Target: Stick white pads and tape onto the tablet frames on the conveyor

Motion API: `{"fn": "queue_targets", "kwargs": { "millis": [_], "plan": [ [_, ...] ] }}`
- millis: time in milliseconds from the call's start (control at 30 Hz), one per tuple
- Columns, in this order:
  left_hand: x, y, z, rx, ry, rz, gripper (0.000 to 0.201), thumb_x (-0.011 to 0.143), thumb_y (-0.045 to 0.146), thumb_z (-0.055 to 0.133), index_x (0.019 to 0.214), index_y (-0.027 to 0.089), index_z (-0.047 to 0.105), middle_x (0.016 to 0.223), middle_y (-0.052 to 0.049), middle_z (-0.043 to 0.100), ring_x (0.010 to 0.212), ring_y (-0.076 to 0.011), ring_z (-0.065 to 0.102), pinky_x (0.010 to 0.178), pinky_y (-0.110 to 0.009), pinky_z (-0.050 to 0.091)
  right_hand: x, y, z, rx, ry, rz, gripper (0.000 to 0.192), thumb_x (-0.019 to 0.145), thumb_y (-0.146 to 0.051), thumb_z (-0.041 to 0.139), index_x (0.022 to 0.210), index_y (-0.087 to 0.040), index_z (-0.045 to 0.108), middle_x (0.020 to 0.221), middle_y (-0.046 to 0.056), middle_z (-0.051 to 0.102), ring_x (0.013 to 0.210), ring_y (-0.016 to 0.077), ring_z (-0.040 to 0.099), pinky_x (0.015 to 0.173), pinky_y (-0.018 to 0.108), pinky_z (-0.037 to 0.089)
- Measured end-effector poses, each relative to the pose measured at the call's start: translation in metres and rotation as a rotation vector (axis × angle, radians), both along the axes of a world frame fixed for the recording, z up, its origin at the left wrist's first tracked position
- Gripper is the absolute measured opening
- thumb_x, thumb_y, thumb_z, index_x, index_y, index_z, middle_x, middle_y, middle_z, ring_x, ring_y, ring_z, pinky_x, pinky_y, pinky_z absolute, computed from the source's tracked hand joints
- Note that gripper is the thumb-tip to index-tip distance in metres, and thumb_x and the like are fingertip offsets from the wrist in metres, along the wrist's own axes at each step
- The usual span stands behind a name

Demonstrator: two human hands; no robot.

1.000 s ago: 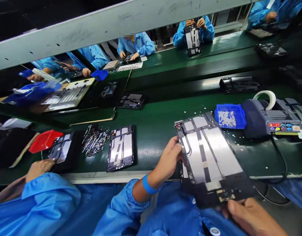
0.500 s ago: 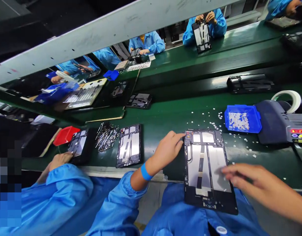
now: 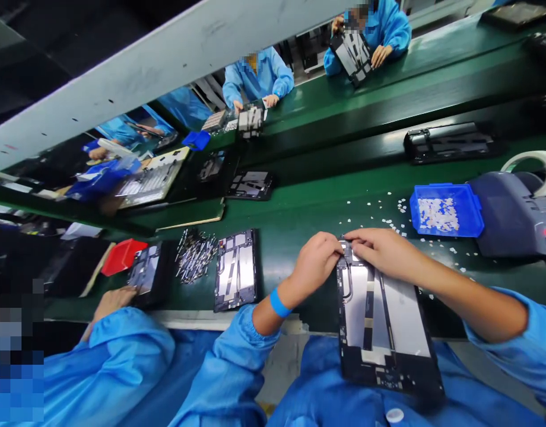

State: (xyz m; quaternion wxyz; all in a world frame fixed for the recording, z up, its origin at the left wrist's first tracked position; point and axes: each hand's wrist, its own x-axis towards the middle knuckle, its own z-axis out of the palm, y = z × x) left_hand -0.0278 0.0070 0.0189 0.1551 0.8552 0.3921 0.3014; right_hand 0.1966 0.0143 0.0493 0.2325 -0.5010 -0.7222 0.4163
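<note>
The right hand (image 3: 384,254) has moved from above the opened tablet's (image 3: 404,314) right side to its top-left corner, beside the left hand (image 3: 315,261). The opened tablet straddles the green surface's (image 3: 300,204) near edge. A second tablet (image 3: 235,271) lies left of it; a blue tray (image 3: 471,207) sits beyond its top-right corner. Both hands bunch their fingers close together; whether they grip anything, I cannot tell.
</note>
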Motion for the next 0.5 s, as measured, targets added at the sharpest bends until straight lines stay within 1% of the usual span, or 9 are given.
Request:
{"fn": "queue_targets", "kwargs": {
  "millis": [33,100,167,233,300,367,433,500],
  "plan": [
    [0.0,0.0,-0.003,0.011,-0.03,-0.004,0.014,0.096,0.01,0.06,0.099,0.022,0.067,0.101,-0.004,0.069,0.097,-0.0184,0.066,0.085,-0.031,0.055,-0.006,0.002,0.0,0.003,0.004,0.025,0.027,0.093,-0.024,0.057,0.109,-0.025,0.079,0.104,0.002,0.081,0.092,0.0202,0.074,0.079,0.03,0.05],
    [0.002,0.0,-0.007,0.033,-0.061,-0.005,0.016,0.095,0.009,0.06,0.099,0.023,0.067,0.102,-0.004,0.07,0.098,-0.018,0.066,0.086,-0.031,0.055,-0.014,0.005,-0.002,-0.022,0.01,0.048,0.021,0.092,-0.025,0.059,0.098,-0.024,0.079,0.096,0.001,0.081,0.084,0.0188,0.072,0.073,0.029,0.048],
    [0.004,-0.002,-0.008,0.046,-0.077,0.013,0.017,0.094,0.008,0.061,0.097,0.023,0.067,0.102,-0.004,0.07,0.099,-0.0185,0.067,0.087,-0.032,0.055,-0.017,0.006,-0.003,-0.06,0.014,0.033,0.016,0.089,-0.025,0.061,0.087,-0.023,0.077,0.082,0.0,0.078,0.074,0.017,0.069,0.066,0.028,0.045],
    [0.007,-0.008,-0.006,0.02,-0.107,0.059,0.016,0.093,0.009,0.061,0.098,0.023,0.068,0.102,-0.005,0.071,0.1,-0.0195,0.067,0.088,-0.033,0.054,-0.016,0.005,-0.005,-0.074,0.039,0.0,0.013,0.086,-0.025,0.063,0.08,-0.021,0.074,0.075,-0.001,0.074,0.07,0.016,0.066,0.063,0.027,0.043],
    [0.01,-0.016,-0.001,-0.091,-0.17,0.137,0.02,0.091,0.011,0.062,0.107,0.022,0.069,0.103,-0.005,0.072,0.096,-0.019,0.067,0.085,-0.032,0.055,-0.013,0.003,-0.007,-0.068,0.07,-0.022,0.014,0.086,-0.025,0.062,0.078,-0.021,0.072,0.073,-0.001,0.073,0.069,0.0155,0.065,0.063,0.026,0.042],
    [0.013,-0.024,0.004,-0.267,-0.241,0.213,0.029,0.088,0.013,0.067,0.115,0.022,0.068,0.102,-0.004,0.074,0.088,-0.017,0.067,0.078,-0.029,0.054,-0.01,-0.001,-0.007,-0.046,0.075,-0.033,0.016,0.088,-0.027,0.06,0.08,-0.021,0.073,0.077,-0.001,0.074,0.071,0.0153,0.066,0.064,0.026,0.042],
    [0.016,-0.029,0.008,-0.414,-0.294,0.281,0.026,0.087,0.017,0.069,0.112,0.021,0.071,0.097,-0.003,0.076,0.081,-0.0153,0.067,0.073,-0.027,0.053,-0.01,-0.004,-0.008,-0.002,0.045,-0.024,0.018,0.091,-0.027,0.06,0.082,-0.022,0.074,0.079,-0.001,0.075,0.072,0.0154,0.066,0.065,0.026,0.042],
    [0.018,-0.031,0.01,-0.502,-0.335,0.33,0.015,0.089,0.022,0.067,0.102,0.02,0.074,0.091,-0.002,0.077,0.078,-0.015,0.068,0.071,-0.026,0.052,-0.011,-0.007,-0.01,0.063,0.015,-0.016,0.017,0.093,-0.027,0.06,0.084,-0.022,0.073,0.08,-0.001,0.075,0.072,0.0154,0.066,0.065,0.027,0.042]
  ]
}}
